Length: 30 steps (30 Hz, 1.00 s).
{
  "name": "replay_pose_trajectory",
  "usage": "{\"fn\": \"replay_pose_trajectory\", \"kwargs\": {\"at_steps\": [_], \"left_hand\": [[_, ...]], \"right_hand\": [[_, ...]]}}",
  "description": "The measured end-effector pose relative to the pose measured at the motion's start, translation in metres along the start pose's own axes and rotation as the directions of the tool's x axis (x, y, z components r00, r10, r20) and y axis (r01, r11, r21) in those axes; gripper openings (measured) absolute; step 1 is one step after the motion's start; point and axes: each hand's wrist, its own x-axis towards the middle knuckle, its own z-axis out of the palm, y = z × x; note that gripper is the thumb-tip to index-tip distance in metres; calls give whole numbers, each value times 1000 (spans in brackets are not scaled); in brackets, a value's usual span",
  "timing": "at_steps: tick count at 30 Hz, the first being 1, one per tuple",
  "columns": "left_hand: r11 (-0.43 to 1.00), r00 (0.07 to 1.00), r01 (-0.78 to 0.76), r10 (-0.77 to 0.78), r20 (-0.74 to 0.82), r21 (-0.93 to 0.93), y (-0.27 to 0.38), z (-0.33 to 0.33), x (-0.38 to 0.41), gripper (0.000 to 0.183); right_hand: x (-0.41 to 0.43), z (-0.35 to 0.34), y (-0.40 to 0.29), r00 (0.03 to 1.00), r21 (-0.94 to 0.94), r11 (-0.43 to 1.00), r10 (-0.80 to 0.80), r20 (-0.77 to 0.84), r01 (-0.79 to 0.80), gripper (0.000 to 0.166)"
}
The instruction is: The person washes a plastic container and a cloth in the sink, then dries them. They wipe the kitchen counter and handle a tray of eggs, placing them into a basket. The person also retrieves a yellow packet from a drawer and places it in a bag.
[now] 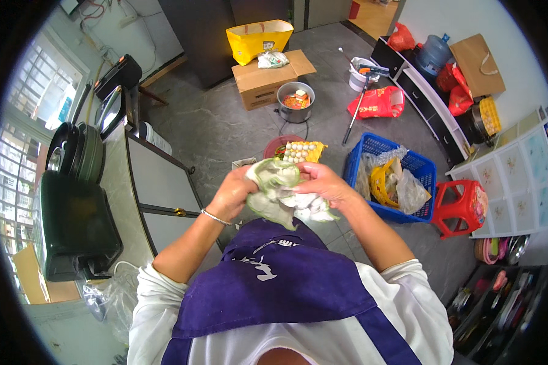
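Note:
A crumpled pale cloth with green edging [271, 187] hangs between both hands in front of the purple apron. My left hand [235, 191] has its fingers closed on the cloth's left side. My right hand [322, 182] grips its upper right side between thumb and fingers. The cloth's lower folds hang loose and look slightly blurred. Beyond the cloth, an egg tray holding several pale eggs [301, 150] is partly hidden, beside a reddish round basin [274, 145].
A blue plastic basket [351, 175] holding bags and a red stool [459, 205] stand at right. Farther off are a metal pot [294, 114], a cardboard box [255, 84] and a white bucket [357, 82]. The counter [123, 200] at left bears pans [89, 153] and a dark green appliance [77, 223].

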Motion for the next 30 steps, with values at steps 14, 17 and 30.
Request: {"fn": "replay_pose_trajectory", "kwargs": {"at_steps": [14,17,30], "left_hand": [[332,768,-586,-61,637,739,96,66,-33,46],[908,816,-271,40,577,320,101,77,0,47],[812,483,-535,522,-703,235,144,-33,111,14]], "right_hand": [[67,11,29,892,214,940,-156,-425,267,18],[62,30,40,939,-64,975,-222,-262,213,18],[44,113,39,641,-569,312,-495,586,761,22]]}}
